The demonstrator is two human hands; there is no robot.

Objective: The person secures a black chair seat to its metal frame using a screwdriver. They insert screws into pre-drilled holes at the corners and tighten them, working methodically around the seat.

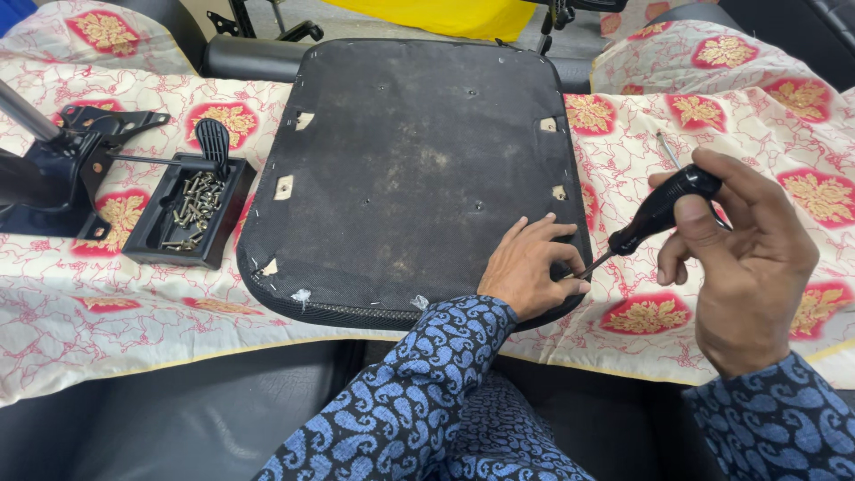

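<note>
Single head view, no second camera to overlap with. Looks steeply down and forward from above the person's lap. Close range: both sleeves enter from the bottom edge, left hand (532,267) and right hand (744,258) sit low right. Seat pan (401,169) fills the centre, cloth (116,303) spans the full width. Screw tray (183,214) left of centre. Far edge shows a floor strip and chair parts.

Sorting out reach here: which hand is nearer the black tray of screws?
Left. The left hand rests on the black seat base, which lies between it and the tray of screws. The right hand, holding a screwdriver, is farther away.
</note>
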